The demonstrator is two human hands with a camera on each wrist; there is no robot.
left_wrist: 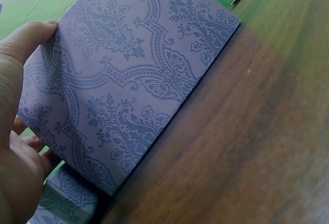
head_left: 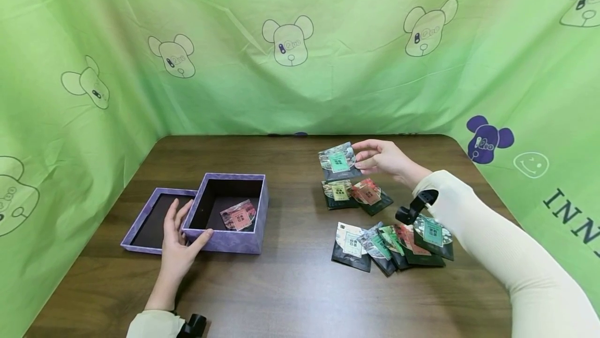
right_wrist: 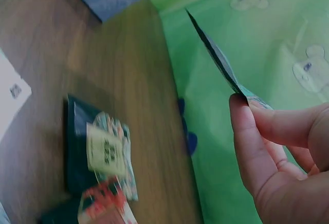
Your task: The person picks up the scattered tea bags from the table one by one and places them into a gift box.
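1. The table (head_left: pixel 290 286) carries everything: a purple box (head_left: pixel 244 244) on the left side, its lid (head_left: pixel 140 236) lying open side up just beside it and touching it, and sachets spread on the right side.
2. The box holds one sachet (head_left: pixel 239 215), lying flat against its far right corner. Judging from that, the packing has barely begun: one is in and the rest are out.
3. Still on the table are a fanned row of five (head_left: pixel 391 244) near the front, overlapping each other, and a pair (head_left: pixel 356 193) farther back, side by side and touching. One more is in the air.
4. The right hand (head_left: pixel 382 158) is raised above the pair, wrist bent, arm stretched out from the right. It pinches a teal-labelled sachet (head_left: pixel 338 161) by one edge between thumb and fingers (right_wrist: pixel 247 142); the right wrist view shows the sachet edge-on, clear of the table.
5. The left hand (head_left: pixel 177 241) rests at the box's near left corner, thumb (left_wrist: pixel 25 39) lying along the front wall, fingers straight and reaching onto the lid. It braces the box rather than grips it, palm down, forearm coming from the near edge.
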